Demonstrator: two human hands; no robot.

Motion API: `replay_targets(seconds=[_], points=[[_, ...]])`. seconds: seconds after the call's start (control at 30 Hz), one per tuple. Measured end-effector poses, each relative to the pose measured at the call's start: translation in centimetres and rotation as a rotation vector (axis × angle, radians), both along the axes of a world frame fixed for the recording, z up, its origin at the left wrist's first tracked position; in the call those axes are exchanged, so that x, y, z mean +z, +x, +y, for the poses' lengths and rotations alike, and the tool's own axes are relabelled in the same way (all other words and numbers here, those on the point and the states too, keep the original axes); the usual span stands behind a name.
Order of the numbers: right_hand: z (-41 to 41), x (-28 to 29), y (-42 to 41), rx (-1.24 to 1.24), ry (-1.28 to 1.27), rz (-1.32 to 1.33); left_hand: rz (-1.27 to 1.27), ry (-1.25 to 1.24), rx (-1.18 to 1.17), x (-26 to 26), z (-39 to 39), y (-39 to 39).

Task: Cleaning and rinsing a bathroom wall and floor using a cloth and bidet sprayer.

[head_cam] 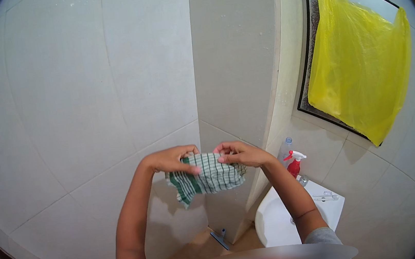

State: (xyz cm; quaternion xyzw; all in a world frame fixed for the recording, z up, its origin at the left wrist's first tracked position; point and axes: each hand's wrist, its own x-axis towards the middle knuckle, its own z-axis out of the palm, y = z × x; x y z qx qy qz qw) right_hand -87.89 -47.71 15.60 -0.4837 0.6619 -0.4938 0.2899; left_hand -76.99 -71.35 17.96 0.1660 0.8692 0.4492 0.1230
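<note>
A green-and-white checked cloth [216,173] hangs between my two hands, bunched along its top edge. My left hand [176,159] pinches its upper left part, thumb in front and the other fingers partly hidden behind. At the upper right, my right hand [242,153] grips the cloth between thumb and fingers. The lower left corner of the cloth droops loosely. Both hands are held in the air before the tiled corner.
At right stands a white washbasin [274,218], with a red spray bottle [294,165] and a clear plastic bottle [284,150] behind it. A yellow plastic bag [358,60] hangs over a black-framed mirror [308,51]. A floor squeegee [220,239] sits in the corner below.
</note>
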Motion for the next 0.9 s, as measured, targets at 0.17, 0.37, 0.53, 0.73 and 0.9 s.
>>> replay_targets(seconds=[0.17,0.37,0.53,0.73,0.9], points=[[1.1,1.6,-1.7,-0.232,-0.356,1.006,0.358,-0.05,0.007,1.5,1.2,-4.5],[0.9,8.5,-1.7,-0.615,-0.095,0.812,0.906,-0.183,0.328,6.1,1.0,-11.1],[0.5,11.7,-5.2,-1.128,-0.394,1.545,1.254,0.133,0.696,8.0,8.7,-15.5],[1.6,11.6,-6.8,-1.206,-0.283,1.756,1.444,0.604,0.453,3.3,13.6,-20.9],[2.0,8.8,-6.1,-1.254,-0.361,1.79,1.524,0.381,0.809,4.3,12.1,-25.4]])
